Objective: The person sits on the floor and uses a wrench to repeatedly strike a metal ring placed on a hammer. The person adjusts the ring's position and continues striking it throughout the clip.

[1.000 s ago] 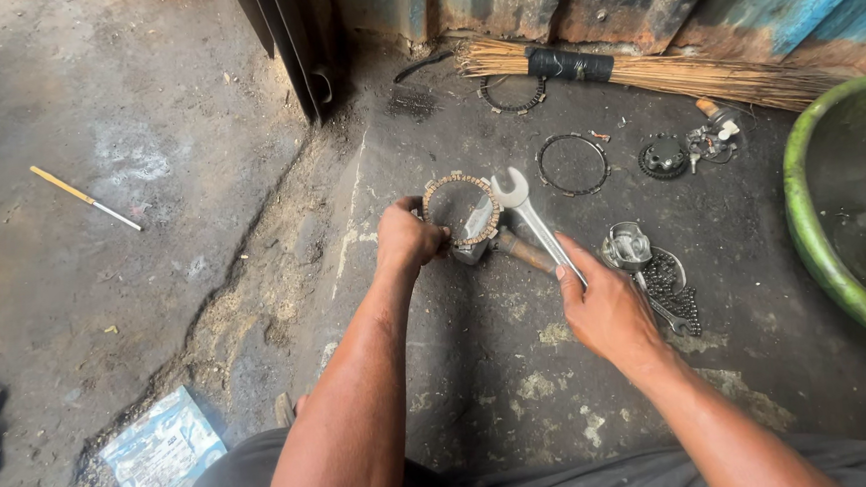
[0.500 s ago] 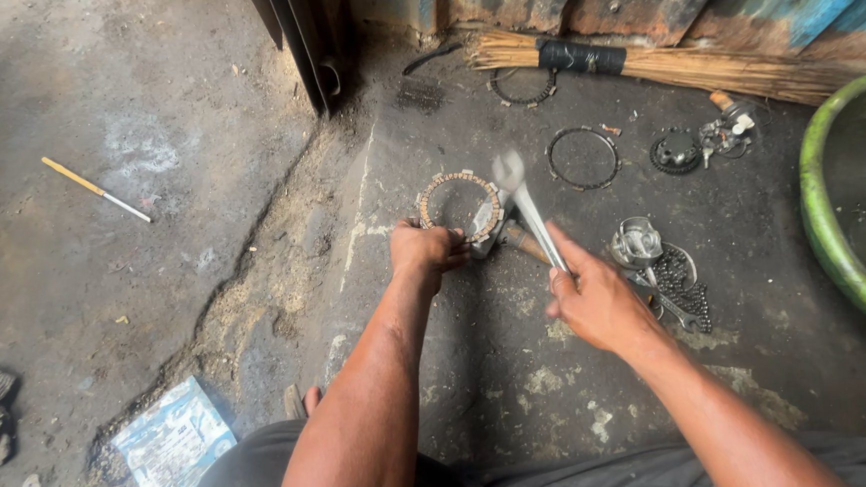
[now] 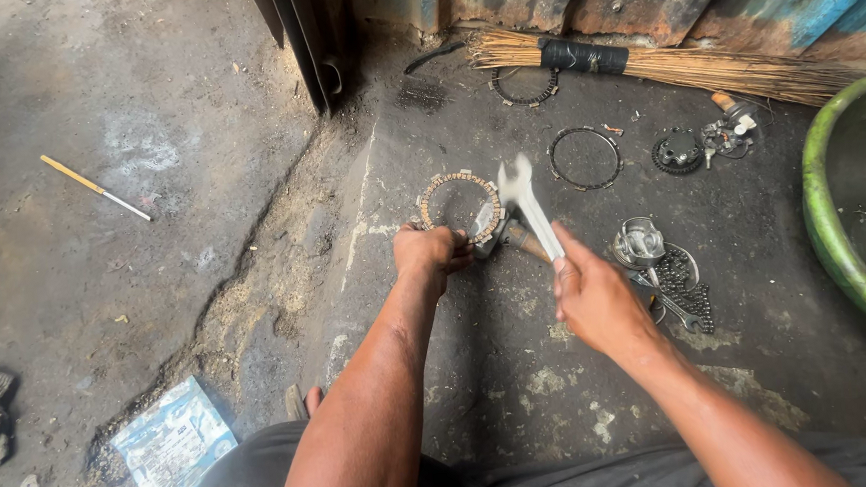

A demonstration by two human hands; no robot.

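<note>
My left hand [image 3: 431, 250] grips a small metal part [image 3: 485, 232] pressed against the concrete floor, just below a toothed friction ring [image 3: 461, 204] lying flat. My right hand [image 3: 597, 299] holds a silver open-ended spanner [image 3: 528, 206] by its shaft, the jaw end raised and blurred above the metal part. A wooden handle [image 3: 525, 243] pokes out between the hands, partly hidden by the spanner.
A straw broom [image 3: 662, 63] lies along the rusty metal wall. Two thin rings [image 3: 584, 157] [image 3: 524, 85], a dark sprocket [image 3: 677, 152], a chain [image 3: 682, 280] and a shiny piston piece [image 3: 639, 241] lie at right. A green basin [image 3: 833, 229] stands far right. A plastic packet [image 3: 172, 447] and a pencil-like stick [image 3: 94, 187] lie left.
The spanner in my right hand has swung, its head moving from right of the ring to just above the gripped part. My left hand has stayed on the part.
</note>
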